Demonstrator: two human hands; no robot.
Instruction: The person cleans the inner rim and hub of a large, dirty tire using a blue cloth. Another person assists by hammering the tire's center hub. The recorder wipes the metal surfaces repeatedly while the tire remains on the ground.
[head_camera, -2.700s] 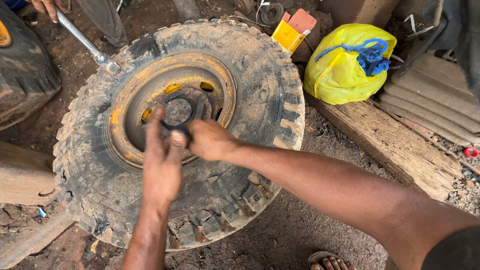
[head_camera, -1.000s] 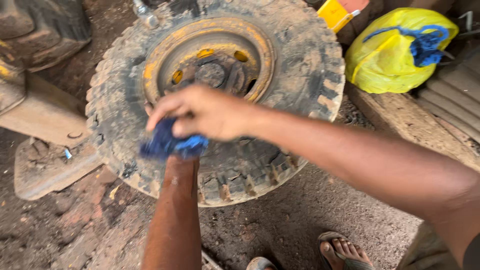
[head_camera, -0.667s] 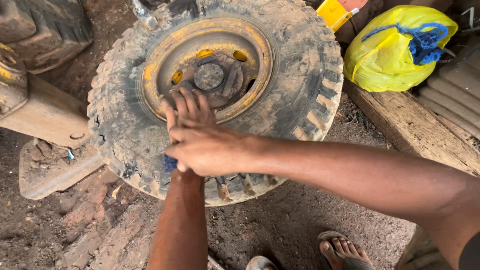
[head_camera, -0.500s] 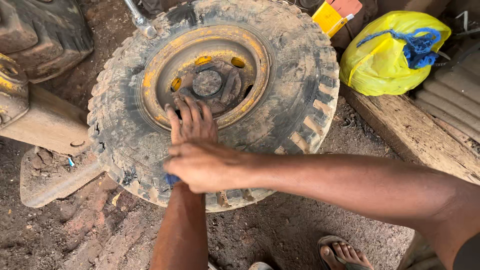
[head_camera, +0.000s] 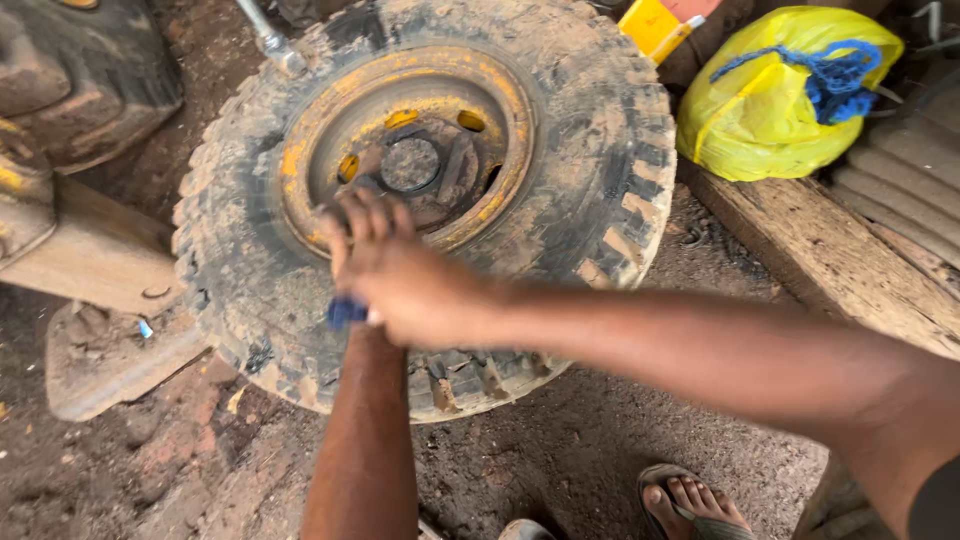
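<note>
Both of your hands are meeting over the muddy tyre in the head view. Your right hand is closing around a blue cloth against your left wrist, while your left hand is spreading flat, fingers together, over the yellow rim.

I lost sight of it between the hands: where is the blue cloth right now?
In the head view, the blue cloth peeks out under the right hand, pressed at the left wrist above the tyre.
</note>
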